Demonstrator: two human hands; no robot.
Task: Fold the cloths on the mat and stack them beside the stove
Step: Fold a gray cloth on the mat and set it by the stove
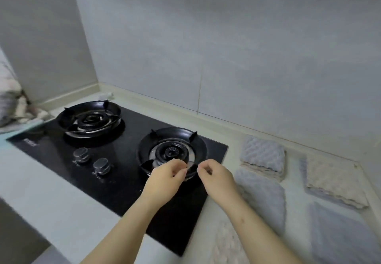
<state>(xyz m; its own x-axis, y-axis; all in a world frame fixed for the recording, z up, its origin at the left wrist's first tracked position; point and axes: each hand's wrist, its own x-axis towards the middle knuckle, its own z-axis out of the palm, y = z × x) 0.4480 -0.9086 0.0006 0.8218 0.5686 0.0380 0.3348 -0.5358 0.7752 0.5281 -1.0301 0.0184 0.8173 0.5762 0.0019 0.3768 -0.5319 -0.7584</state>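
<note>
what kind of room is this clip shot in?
Most likely a home kitchen: a black two-burner gas stove set into a pale counter, a tiled wall behind, and folded cloths stacked beside the stove.
</note>
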